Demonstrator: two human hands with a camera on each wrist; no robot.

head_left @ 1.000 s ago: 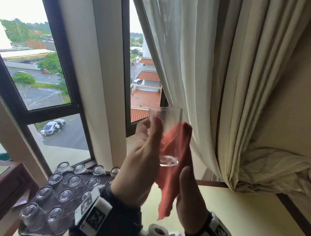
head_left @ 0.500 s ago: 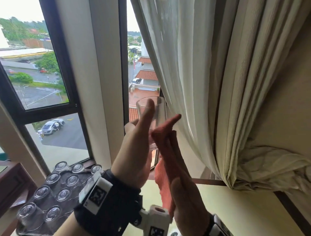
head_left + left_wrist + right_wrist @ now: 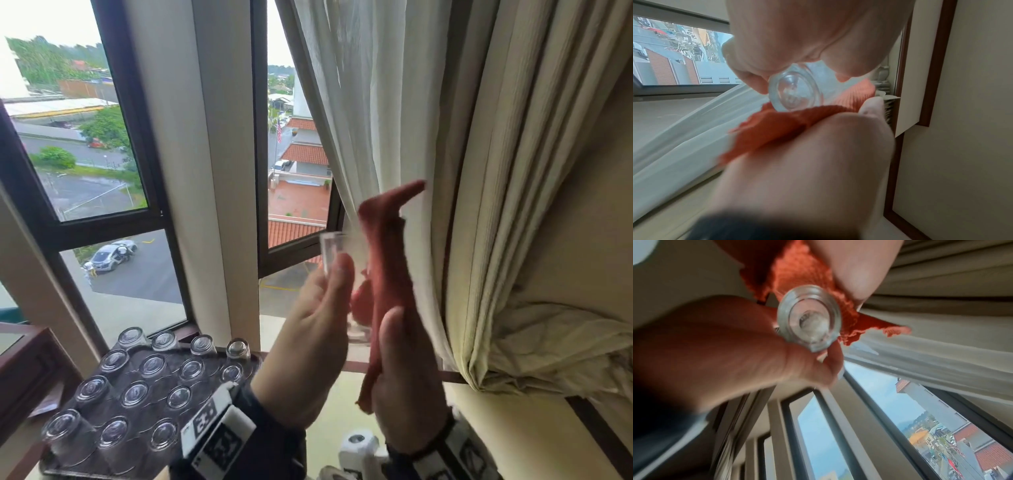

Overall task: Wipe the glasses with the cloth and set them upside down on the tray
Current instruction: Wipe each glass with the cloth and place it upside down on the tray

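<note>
My left hand [image 3: 315,329] grips a clear glass [image 3: 331,250] upright in front of the window, thumb on its near side. My right hand [image 3: 404,377] holds a red cloth [image 3: 387,253] against the glass's right side, and a corner of the cloth sticks up above the rim. In the left wrist view the thick glass base [image 3: 795,92] sits between my left fingers [image 3: 797,32] and the cloth [image 3: 772,129]. The right wrist view shows the glass base [image 3: 809,319] against the cloth [image 3: 797,272]. A dark tray [image 3: 205,385] at lower left carries several glasses upside down.
Cream curtains [image 3: 513,205] hang just right of the hands, with a sheer one [image 3: 359,120] behind the glass. The dark window frame [image 3: 260,171] and a pale sill lie ahead. A brown wooden piece of furniture [image 3: 30,359] stands left of the tray.
The glass and both hands have shifted slightly right and down in view. The cloth has slid from the glass's front up along its right side, its corner now above the rim.
</note>
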